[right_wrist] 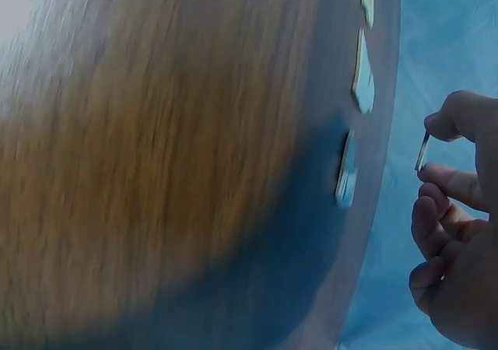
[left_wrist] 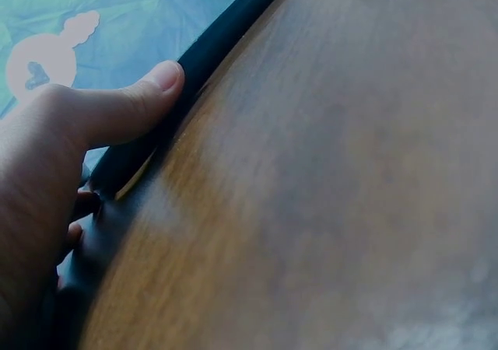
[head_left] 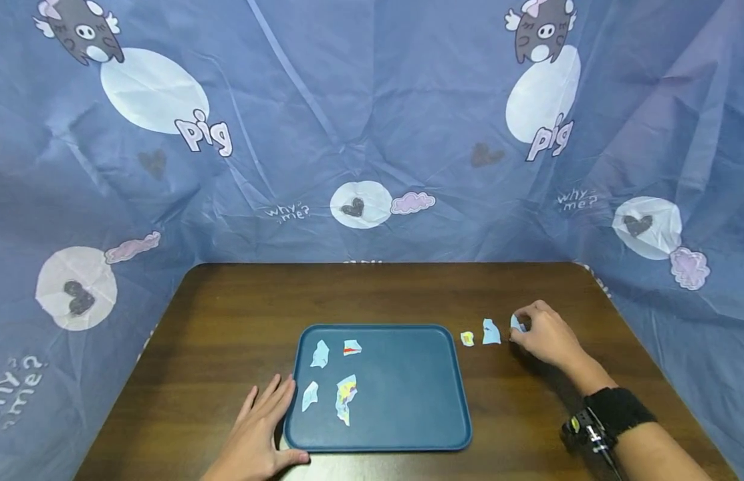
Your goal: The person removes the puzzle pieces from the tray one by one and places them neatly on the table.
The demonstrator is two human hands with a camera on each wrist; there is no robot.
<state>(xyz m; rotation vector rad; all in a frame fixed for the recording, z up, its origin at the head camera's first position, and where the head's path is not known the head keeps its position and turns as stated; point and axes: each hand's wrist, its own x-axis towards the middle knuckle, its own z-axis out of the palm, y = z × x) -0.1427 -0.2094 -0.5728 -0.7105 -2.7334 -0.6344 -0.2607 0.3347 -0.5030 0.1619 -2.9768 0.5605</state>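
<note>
A dark blue tray [head_left: 408, 387] lies on the table with several flat, irregular puzzle pieces in its left half, among them one with a red stripe [head_left: 351, 347] and a long yellow-patched one [head_left: 345, 399]. My left hand [head_left: 257, 427] rests at the tray's near left corner, fingers straight along the left side, thumb on the near rim. Right of the tray, my right hand [head_left: 546, 337] pinches a thin puzzle piece [right_wrist: 422, 151] between thumb and index finger, seen edge-on. Below it on the table lies a pale blue piece [right_wrist: 346, 171], partly covered by the hand in the head view.
Between tray and right hand lie a small yellow piece [head_left: 467, 339] and a pale blue piece [head_left: 491, 332]. The brown wooden table [head_left: 384, 294] ends at a blue printed cloth [head_left: 372, 133] behind and at the sides. A black band [head_left: 618, 411] with a camera circles my right wrist.
</note>
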